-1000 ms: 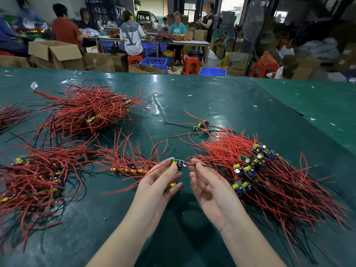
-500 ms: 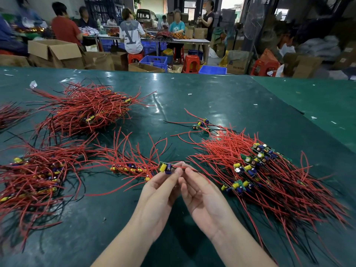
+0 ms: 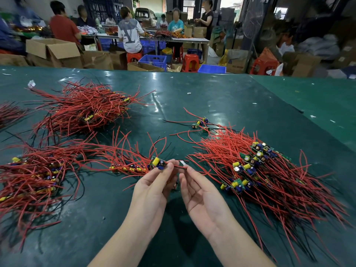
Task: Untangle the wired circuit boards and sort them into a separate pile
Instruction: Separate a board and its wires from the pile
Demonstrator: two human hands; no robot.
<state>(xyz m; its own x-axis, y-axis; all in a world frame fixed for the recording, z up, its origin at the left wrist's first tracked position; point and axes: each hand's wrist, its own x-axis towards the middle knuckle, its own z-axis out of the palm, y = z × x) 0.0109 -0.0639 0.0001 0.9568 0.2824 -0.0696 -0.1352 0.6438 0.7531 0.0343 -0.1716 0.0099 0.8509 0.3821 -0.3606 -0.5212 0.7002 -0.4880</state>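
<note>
My left hand (image 3: 154, 185) pinches a small green circuit board (image 3: 158, 162) with a yellow capacitor, held just above the green table (image 3: 212, 97). My right hand (image 3: 200, 191) pinches that board's red wire (image 3: 180, 166) at its fingertips, close beside the left hand. To the right lies a large tangled heap of boards with red and black wires (image 3: 256, 170). Just left of my hands a smaller pile of boards (image 3: 127, 166) lies with wires fanned away from me.
More red-wire piles lie at the left (image 3: 32, 176) and far left (image 3: 84, 110). A few loose boards (image 3: 200, 123) sit beyond the right heap. Across the table edge stand cardboard boxes (image 3: 52, 51), blue crates and red stools, with people working at other tables.
Both hands have shifted left with the board, from beside the right heap toward the small pile. The right hand has closed in and now pinches the wire next to the left hand.
</note>
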